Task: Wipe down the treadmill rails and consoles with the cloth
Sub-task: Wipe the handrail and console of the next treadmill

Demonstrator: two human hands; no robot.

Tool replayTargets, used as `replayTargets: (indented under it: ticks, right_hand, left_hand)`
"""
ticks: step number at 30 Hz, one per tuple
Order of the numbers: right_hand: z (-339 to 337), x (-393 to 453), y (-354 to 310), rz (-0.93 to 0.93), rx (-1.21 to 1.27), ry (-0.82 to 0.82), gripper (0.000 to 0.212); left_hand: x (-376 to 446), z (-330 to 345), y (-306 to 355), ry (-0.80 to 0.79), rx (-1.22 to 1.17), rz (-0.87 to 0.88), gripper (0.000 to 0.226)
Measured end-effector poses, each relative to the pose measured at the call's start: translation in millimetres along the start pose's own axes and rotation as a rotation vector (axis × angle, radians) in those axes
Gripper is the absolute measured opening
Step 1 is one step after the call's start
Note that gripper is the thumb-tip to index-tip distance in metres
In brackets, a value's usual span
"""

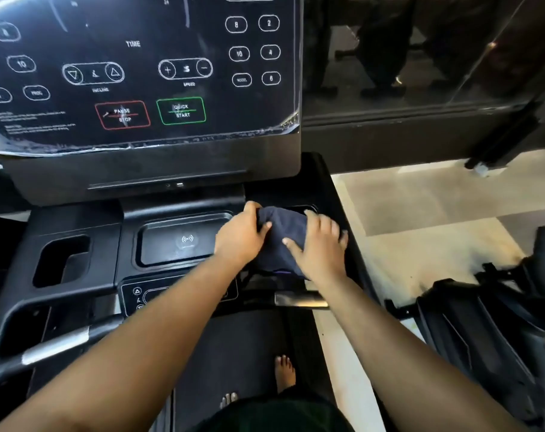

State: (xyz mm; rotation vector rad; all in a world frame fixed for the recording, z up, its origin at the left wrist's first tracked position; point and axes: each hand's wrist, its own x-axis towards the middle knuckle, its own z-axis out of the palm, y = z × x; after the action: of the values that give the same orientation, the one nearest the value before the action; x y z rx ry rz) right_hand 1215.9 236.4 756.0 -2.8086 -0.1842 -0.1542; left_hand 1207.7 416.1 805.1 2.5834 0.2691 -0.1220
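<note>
Dark navy cloth (282,236), bunched at frame centre on right console tray (324,194). Gripped at its left edge by left hand (241,238); pressed flat under spread right hand (319,247). Step judged: tray wiping. Next: likely display panel (140,73), upper left, then rails.

The console panel (140,73) is displaying white labels: "TIME" at centre, "INCLINE" under a pair of triangle keys, and "SPEED" under a plus/minus pair. A red-outlined key (122,115) is reading "PAUSE STOP"; a green-outlined key (181,111) beside it is reading "QUICK START". Number keys at right are showing 8, 2, 10, 4, 6; a key at left is showing 10. The small print at lower left is remaining illegible.
</note>
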Motion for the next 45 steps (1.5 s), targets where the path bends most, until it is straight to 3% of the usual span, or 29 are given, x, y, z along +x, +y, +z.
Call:
replayTargets:
  ticks: [2, 4, 6, 10, 14, 20, 23, 25, 29, 35, 38, 39, 43, 45]
  right_hand:
    - [21.3, 18.0, -7.0, -0.243, -0.143, -0.124, 0.087]
    - [45.6, 26.3, -8.3, -0.471, -0.128, -0.359, 0.077]
    - [58.2, 36.7, -6.1, -0.558, -0.068, -0.431, 0.069]
    - [57.7, 80.5, -9.8, -0.556, -0.088, -0.434, 0.067]
    - [50.8, 121.2, 5.1, -0.441, -0.186, -0.401, 0.065]
    - [35.8, 102.2, 45.3, -0.264, -0.385, -0.264, 0.063]
    - [31.8, 85.6, 32.0, -0.327, -0.336, -0.142, 0.054]
    - [39.7, 73.3, 31.4, -0.426, -0.218, -0.147, 0.052]
    - [57.2, 67.2, 34.4, -0.440, -0.195, -0.273, 0.052]
    - [40.4, 100.3, 19.2, -0.407, -0.207, -0.770, 0.047]
    - [33.6, 101.6, 20.5, -0.318, -0.134, -0.905, 0.046]
    - [32.3, 97.1, 22.8, -0.357, -0.119, -0.868, 0.043]
    - [43.3, 74.2, 39.7, -0.506, -0.059, -0.399, 0.036]
    - [52.4, 70.3, 38.3, -0.461, -0.129, -0.401, 0.049]
  left_hand:
    - [21.1, 0.8, -9.3, -0.129, 0.177, -0.085, 0.063]
    - [31.7, 2.2, -22.1, -0.236, 0.299, -0.126, 0.080]
    - [34.2, 6.7, -34.1, -0.291, 0.344, -0.127, 0.082]
    - [26.9, 16.0, -42.5, -0.275, 0.390, -0.100, 0.088]
    - [29.4, 22.2, -37.8, -0.335, 0.356, -0.070, 0.101]
    - [39.2, 34.9, -28.5, -0.422, 0.462, 0.042, 0.108]
    - [42.9, 40.1, -27.2, -0.461, 0.531, 0.072, 0.111]
    - [45.0, 41.1, -29.0, -0.473, 0.534, 0.080, 0.112]
    - [49.6, 41.2, -34.3, -0.484, 0.551, 0.126, 0.115]
    - [52.0, 44.3, -36.2, -0.556, 0.561, 0.122, 0.140]
    - [52.2, 47.1, -33.0, -0.568, 0.601, 0.101, 0.144]
    - [52.0, 47.2, -32.0, -0.570, 0.609, 0.096, 0.144]
    - [52.5, 49.0, -30.7, -0.555, 0.653, 0.083, 0.143]
    - [51.5, 49.6, -29.3, -0.566, 0.652, 0.076, 0.143]
